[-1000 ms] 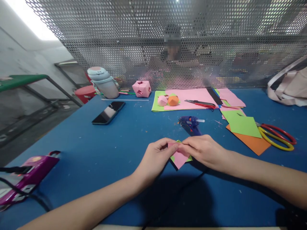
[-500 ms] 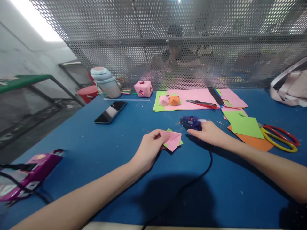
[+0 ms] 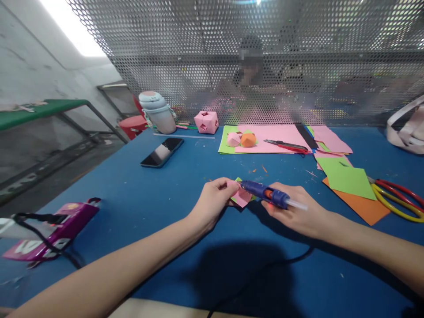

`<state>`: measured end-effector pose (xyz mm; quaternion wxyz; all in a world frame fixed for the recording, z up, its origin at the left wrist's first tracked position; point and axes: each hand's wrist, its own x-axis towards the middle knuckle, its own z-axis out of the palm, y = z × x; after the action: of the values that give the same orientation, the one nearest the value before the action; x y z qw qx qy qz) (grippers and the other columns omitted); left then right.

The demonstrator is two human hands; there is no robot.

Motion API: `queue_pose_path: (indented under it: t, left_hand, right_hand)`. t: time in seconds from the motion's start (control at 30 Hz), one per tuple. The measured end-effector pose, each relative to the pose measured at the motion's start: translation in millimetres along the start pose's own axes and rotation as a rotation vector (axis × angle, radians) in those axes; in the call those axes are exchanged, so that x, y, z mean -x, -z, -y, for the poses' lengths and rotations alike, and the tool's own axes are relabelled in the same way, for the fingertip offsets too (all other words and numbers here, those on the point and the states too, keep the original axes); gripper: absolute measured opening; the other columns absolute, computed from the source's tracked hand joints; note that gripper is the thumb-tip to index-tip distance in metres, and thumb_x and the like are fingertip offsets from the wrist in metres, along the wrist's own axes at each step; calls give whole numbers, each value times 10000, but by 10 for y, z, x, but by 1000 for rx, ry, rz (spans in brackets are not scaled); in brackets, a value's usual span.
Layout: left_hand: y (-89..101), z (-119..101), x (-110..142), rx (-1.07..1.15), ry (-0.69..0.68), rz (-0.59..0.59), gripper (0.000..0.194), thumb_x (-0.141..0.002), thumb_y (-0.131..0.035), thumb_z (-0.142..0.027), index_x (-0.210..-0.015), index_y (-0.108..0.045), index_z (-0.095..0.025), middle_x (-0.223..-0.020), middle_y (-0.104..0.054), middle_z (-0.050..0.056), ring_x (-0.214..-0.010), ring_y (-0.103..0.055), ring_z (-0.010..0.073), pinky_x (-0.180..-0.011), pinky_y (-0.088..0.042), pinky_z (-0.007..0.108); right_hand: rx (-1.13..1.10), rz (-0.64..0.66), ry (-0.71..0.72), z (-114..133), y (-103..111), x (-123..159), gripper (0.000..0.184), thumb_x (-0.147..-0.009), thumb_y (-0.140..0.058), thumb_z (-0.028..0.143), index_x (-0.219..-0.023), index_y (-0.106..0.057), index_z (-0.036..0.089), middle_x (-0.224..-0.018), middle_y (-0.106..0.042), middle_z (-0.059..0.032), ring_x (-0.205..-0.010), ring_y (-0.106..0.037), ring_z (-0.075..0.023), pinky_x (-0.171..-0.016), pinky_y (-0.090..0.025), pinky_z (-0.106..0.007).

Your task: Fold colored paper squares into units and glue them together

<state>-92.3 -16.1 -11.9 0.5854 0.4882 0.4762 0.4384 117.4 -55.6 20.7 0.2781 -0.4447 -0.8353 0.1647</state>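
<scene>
Between the thumb and fingers of my left hand (image 3: 214, 201) is a small folded paper piece (image 3: 242, 199), pink on top with green edges showing beneath. My right hand (image 3: 300, 210) is wrapped round a dark blue hot glue gun (image 3: 263, 191), with a clear glue stick (image 3: 298, 204) poking out of its back. The gun's nozzle points left and lies over the upper edge of the folded paper; whether it touches the paper I cannot tell. A black cord (image 3: 265, 266) runs over the blue table toward me.
A phone (image 3: 162, 152), a bottle (image 3: 158, 112) and a pink paper cube (image 3: 206, 122) stand at the back left. Paper sheets (image 3: 278, 132) hold a utility knife (image 3: 286, 145). Scissors (image 3: 397, 198) lie by green paper (image 3: 351, 181) at right. A purple power strip (image 3: 66, 229) sits left.
My right hand has lifted the glue gun off the table and brought its nozzle left to the folded paper. My left hand still holds the paper. The view has shifted slightly.
</scene>
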Motion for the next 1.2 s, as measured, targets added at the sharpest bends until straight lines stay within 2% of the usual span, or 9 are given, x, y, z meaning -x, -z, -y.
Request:
queue_pose_path:
  t: [0.23,0.6,1.2]
  left_hand:
    - [-23,-46,37,-68,-21,14,168,-733,-631,-296,-749,-619,-129,-693,-655,45,-616,-626,157,-578,-515,277]
    - [-20,-20,23,-78,-19,20,176,-728,-634,-306,-741,-623,-131,-702,-650,38,-628,-608,148,-586,-507,266]
    - [-17,-23,18,-82,-31,13,163,-714,-640,-294,-727,-628,-132,-687,-645,28,-609,-595,135,-570,-491,248]
  right_hand:
    - [128,19,7,-5,-4,19,93,-843,-497,257,-873,-547,184,-740,-613,-6,-588,-532,-118,-552,-353,-232]
    - [160,59,-48,24,12,24,103,-838,-485,274,-838,-537,185,-717,-613,-6,-559,-515,-122,-540,-340,-235]
    - [233,44,-30,0,4,25,121,-854,-479,299,-826,-516,188,-688,-614,-4,-548,-535,-128,-531,-316,-243]
